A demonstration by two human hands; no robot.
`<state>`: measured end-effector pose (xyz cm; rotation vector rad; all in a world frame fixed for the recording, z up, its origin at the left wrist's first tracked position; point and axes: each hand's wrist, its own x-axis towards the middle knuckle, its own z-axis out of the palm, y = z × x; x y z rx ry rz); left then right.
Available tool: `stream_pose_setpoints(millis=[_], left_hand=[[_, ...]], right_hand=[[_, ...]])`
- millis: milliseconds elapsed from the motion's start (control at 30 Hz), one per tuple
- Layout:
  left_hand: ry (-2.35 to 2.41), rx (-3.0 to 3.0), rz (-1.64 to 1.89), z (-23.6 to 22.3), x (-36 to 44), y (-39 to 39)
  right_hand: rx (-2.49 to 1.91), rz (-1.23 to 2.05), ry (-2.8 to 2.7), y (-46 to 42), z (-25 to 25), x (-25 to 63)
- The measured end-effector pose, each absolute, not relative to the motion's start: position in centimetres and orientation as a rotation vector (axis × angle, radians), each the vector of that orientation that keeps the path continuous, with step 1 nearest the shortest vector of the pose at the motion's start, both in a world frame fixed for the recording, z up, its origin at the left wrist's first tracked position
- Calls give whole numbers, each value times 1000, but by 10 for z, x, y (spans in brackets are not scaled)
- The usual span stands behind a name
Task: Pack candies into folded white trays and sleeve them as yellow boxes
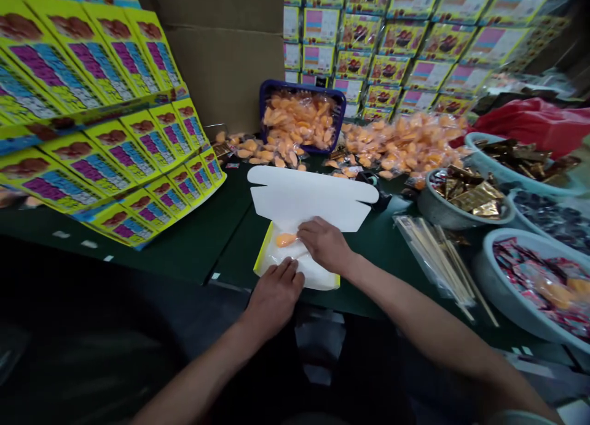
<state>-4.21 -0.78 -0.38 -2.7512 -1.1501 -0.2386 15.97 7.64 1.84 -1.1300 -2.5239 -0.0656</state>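
Note:
A small carton with yellow outer edges lies open before me, its white lid raised at the back. In it is an orange, spoon-shaped piece, seemingly inside a clear plastic packet. My right hand is closed at the packet's right side, fingertips pinched beside the orange piece. At the carton's front, my left hand has its fingers curled and pressed together over the clear plastic. Whatever lies under the left fingertips is hidden.
Stacked yellow printed boxes stand left. Behind are a purple basket and loose wrapped orange pieces. On the right lie wooden sticks beside a bowl of gold packets and a basin of red packets.

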Motion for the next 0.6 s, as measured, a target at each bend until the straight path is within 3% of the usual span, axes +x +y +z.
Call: stream_pose_setpoints(millis=[133, 333, 467, 600], left_hand=[[-1173, -2726, -255, -7, -44, -11], [-1081, -2636, -409, -15, -68, -10], [-1067, -2548, -443, -33, -102, -6], [-1109, -2567, -365, -51, -124, -3]], right_hand=[[-1226, -45, -2725, 72, 24, 145], [-970, -141, -2077, 10, 49, 209], [-1353, -129, -1674, 48, 35, 255], [-1848, 67, -1662, 136, 12, 271]])
